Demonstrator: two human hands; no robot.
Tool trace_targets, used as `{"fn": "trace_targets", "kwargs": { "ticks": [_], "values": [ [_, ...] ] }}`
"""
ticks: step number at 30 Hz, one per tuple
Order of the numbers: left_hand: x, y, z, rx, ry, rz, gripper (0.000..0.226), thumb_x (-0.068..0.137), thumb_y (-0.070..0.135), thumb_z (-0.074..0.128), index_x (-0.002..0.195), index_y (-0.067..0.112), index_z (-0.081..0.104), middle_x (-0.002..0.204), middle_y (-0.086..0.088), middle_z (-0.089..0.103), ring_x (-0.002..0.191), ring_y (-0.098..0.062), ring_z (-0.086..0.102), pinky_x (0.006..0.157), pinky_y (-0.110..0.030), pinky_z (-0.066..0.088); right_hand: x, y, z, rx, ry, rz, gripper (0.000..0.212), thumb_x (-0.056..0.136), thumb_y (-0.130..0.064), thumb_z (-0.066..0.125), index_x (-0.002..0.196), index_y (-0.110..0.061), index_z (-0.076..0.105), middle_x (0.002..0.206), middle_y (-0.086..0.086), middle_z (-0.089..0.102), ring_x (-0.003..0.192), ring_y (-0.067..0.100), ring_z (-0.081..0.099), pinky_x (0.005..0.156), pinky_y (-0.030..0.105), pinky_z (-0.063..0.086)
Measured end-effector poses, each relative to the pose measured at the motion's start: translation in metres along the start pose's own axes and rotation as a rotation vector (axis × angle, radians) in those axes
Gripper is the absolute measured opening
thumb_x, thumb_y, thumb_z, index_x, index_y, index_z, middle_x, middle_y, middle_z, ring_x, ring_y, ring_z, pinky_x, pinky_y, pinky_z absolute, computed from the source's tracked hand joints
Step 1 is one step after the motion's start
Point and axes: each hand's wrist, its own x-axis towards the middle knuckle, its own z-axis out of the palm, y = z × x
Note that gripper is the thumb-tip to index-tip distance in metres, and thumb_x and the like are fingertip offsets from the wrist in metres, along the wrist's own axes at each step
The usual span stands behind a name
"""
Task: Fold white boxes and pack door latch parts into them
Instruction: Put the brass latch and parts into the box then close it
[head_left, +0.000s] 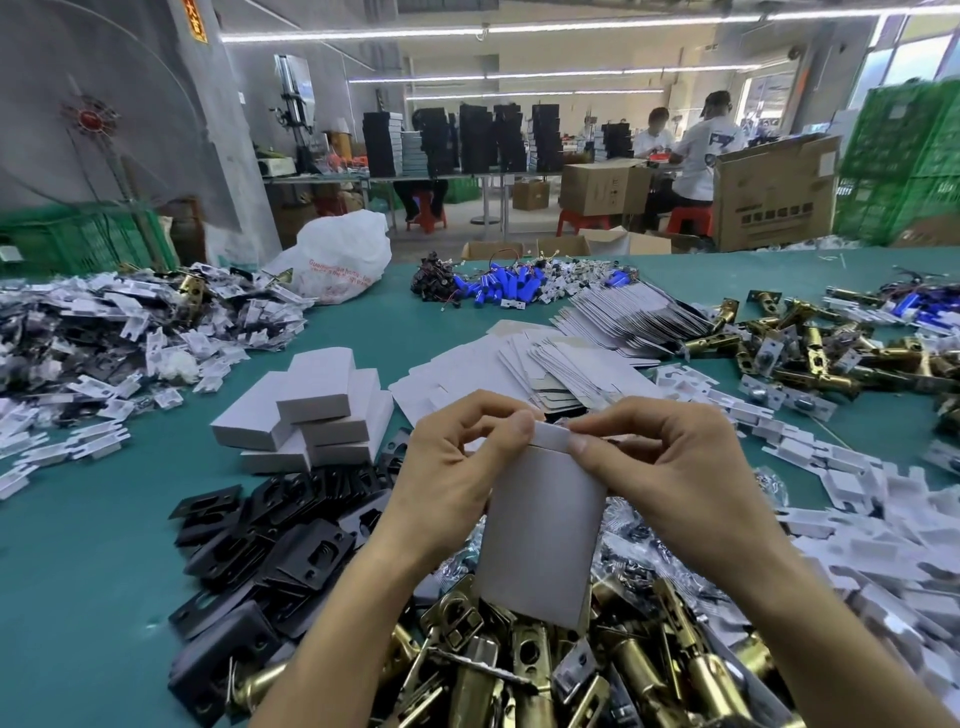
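Pinching the top flap of 1 upright white box (540, 535), our left hand (457, 467) and right hand (654, 467) hold it just above the near heap of brass latches (519, 670). We judge the job is early: a few closed boxes (311, 410) sit stacked to the left, and many flat blanks (571, 358) wait farther off. The box is plain, matte, uncreased card.

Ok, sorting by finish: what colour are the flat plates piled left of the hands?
The flat plates are black; head view shows it.
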Motion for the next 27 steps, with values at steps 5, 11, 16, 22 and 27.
{"fn": "trace_targets", "kwargs": {
  "ticks": [5,11,16,22,27],
  "values": [
    [-0.001,0.001,-0.003,0.025,-0.032,0.003,0.015,0.088,0.038,0.059,0.091,0.027,0.069,0.072,0.005,0.068,0.062,-0.013,0.059,0.048,-0.021,0.044,-0.002,0.000,0.003,-0.069,0.004,-0.044,0.010,0.080,-0.014,0.079,0.089,-0.018,0.076,0.085,-0.004,0.075,0.078,0.014,0.073,0.072,0.036,0.061],
    [0.000,0.001,-0.009,0.042,-0.128,-0.130,0.013,0.091,0.034,0.058,0.080,0.034,0.064,0.081,-0.019,0.063,0.072,-0.024,0.052,0.055,-0.033,0.045,0.000,0.005,-0.011,-0.101,-0.152,0.001,0.024,0.072,-0.021,0.084,0.094,-0.026,0.078,0.094,-0.009,0.076,0.086,0.016,0.072,0.075,0.042,0.061],
    [0.004,0.001,-0.015,0.021,-0.101,-0.137,0.016,0.080,0.024,0.060,0.066,0.030,0.061,0.099,-0.002,0.078,0.079,-0.024,0.063,0.062,-0.038,0.049,0.002,0.003,-0.017,0.034,-0.332,0.026,0.036,0.065,-0.026,0.083,0.099,-0.034,0.078,0.094,0.000,0.076,0.085,0.026,0.072,0.077,0.035,0.062],
    [-0.001,-0.005,-0.017,0.060,-0.148,-0.117,0.021,0.066,0.031,0.086,0.074,0.025,0.068,0.111,-0.004,0.076,0.093,-0.031,0.075,0.087,-0.044,0.060,0.004,0.008,-0.018,0.032,-0.347,0.076,0.028,0.070,-0.022,0.077,0.097,-0.026,0.077,0.100,-0.005,0.077,0.094,0.021,0.073,0.084,0.038,0.060],
    [-0.002,-0.006,-0.018,0.078,-0.252,-0.162,0.029,0.075,0.017,0.084,0.101,0.020,0.073,0.108,-0.012,0.074,0.092,-0.029,0.075,0.077,-0.041,0.062,0.007,0.011,-0.022,0.081,-0.416,0.142,0.027,0.074,-0.020,0.075,0.100,-0.024,0.079,0.108,-0.006,0.075,0.100,0.018,0.072,0.087,0.032,0.059]
  ]
}}
